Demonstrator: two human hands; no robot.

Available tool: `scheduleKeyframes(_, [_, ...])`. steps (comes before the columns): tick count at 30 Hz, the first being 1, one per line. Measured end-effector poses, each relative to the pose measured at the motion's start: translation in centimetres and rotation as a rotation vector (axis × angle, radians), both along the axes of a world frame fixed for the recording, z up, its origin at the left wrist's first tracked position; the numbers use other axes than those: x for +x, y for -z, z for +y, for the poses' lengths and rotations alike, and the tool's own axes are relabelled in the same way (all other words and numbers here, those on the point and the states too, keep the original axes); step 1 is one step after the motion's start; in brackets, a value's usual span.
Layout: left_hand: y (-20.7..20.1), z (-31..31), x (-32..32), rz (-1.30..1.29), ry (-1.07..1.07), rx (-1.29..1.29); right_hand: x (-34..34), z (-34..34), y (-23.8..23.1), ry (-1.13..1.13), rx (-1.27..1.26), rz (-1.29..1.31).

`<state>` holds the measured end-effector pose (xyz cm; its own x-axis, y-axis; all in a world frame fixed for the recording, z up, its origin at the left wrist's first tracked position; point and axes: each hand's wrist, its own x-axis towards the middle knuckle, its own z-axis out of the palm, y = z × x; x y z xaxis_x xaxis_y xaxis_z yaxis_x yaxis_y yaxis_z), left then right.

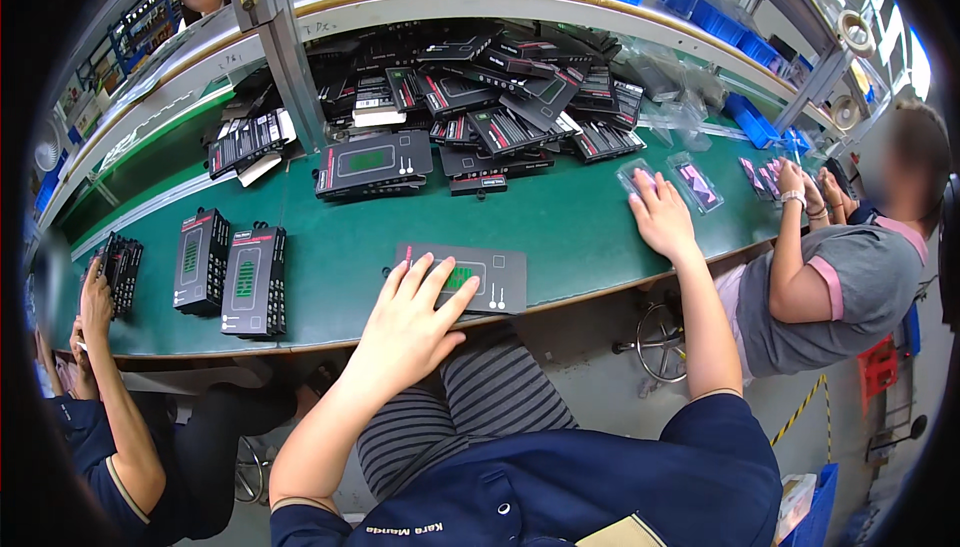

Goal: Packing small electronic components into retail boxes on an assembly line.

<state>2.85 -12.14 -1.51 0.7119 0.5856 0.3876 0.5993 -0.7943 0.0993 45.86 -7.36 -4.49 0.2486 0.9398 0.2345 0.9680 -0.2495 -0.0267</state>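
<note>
My left hand [415, 319] lies with spread fingers on a flat black box [505, 277] with a green printed pattern, at the table's front edge. Nothing is gripped in it. Out to the right, my right hand [660, 215] rests its outstretched fingers on a small clear plastic packet [628, 173], partly hiding it. Just beside that hand lies another clear packet [697, 185] with pink and purple contents. A short stack of black boxes [372, 165] sits farther back, beyond my left hand.
A big heap of black boxes [500, 97] fills the back of the green table [560, 217]. Upright black boxes [254, 282] stand at left. Clear packaging [685, 87] and a blue tray [750, 119] lie back right. Co-workers sit on both sides; a metal post [290, 87] rises behind.
</note>
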Motion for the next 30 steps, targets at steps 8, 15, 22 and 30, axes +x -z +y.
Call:
scheduleKeyframes(8, [-1.1, 1.0, 0.6, -0.005, 0.104, 0.034, -0.5, 0.8, -1.0, -0.325, 0.069, 0.017])
scheduleKeyframes(15, [-3.8, 4.4, -1.4, -0.026, -0.194, -0.169, -4.6, 0.1, -1.1, -0.441, 0.073, 0.096])
scheduleKeyframes(22, [-0.2, 5.7, -1.4, -0.052, -0.005, -0.34, -16.7, -1.5, -2.0, -0.617, 0.237, 0.655])
scheduleKeyframes(30, [0.2, 5.4, -0.9, -0.093, 0.034, -0.245, -20.5, -1.3, 0.1, -0.776, 0.304, 1.046])
